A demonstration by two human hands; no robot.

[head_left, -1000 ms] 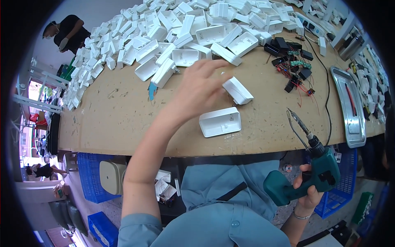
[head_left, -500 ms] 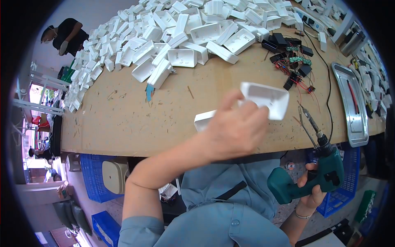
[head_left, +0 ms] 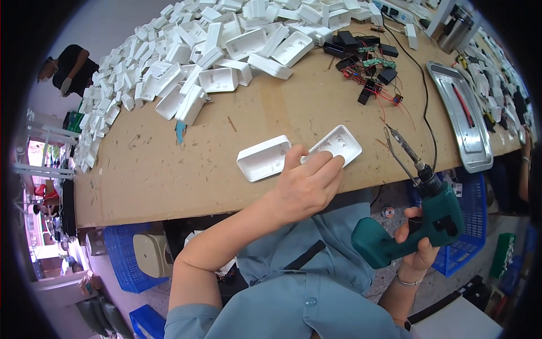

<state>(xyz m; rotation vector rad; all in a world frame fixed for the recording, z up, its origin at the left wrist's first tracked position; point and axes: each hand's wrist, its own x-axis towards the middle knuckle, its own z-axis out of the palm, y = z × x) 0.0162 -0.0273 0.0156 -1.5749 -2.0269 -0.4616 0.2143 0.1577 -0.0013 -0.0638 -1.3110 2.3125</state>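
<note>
My left hand (head_left: 309, 186) has its fingers closed on the near end of an open white plastic case half (head_left: 337, 146), which lies slanted on the table with its hollow side up. Just left of that hand rests a second white case half (head_left: 263, 158), also hollow side up, not held. My right hand (head_left: 419, 242) grips the handle of a green soldering gun (head_left: 437, 217) beyond the table's front edge. Its metal tip and a thin bent tube beside it point up over the tabletop.
White case halves (head_left: 245, 42) are heaped along the back. Black parts with red wires and green boards (head_left: 370, 65) lie at the back right. A black cable (head_left: 427, 96) runs beside a metal tray (head_left: 471, 141) holding a red pen-like stick. Blue crates (head_left: 127, 248) stand below. Another person (head_left: 76, 68) is far left.
My left hand has lowered the case half from a raised, blurred position to the table and turned it slantwise. The second case half shows more fully. The whole view has shifted somewhat.
</note>
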